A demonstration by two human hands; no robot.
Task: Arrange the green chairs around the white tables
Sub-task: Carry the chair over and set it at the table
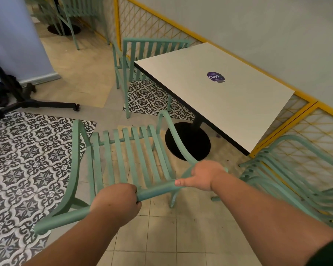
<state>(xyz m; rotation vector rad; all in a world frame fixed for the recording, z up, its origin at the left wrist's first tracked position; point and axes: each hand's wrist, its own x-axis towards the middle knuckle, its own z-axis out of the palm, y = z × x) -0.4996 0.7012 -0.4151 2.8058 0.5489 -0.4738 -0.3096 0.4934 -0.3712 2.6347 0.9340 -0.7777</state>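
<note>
The left hand (pixel 115 202) and right hand (pixel 202 175) hold the green chair (pixel 131 154) by its back bar. The fingers (pixel 181 182) curl tight round the bar, probably to move the chair. The white tabletop (pixel 229 104) is ahead of the fingers, to the right.

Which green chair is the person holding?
The nearest green slatted metal chair: left hand and right hand grip its back rail. The tucked-in chair and stacked chairs stand untouched.
</note>
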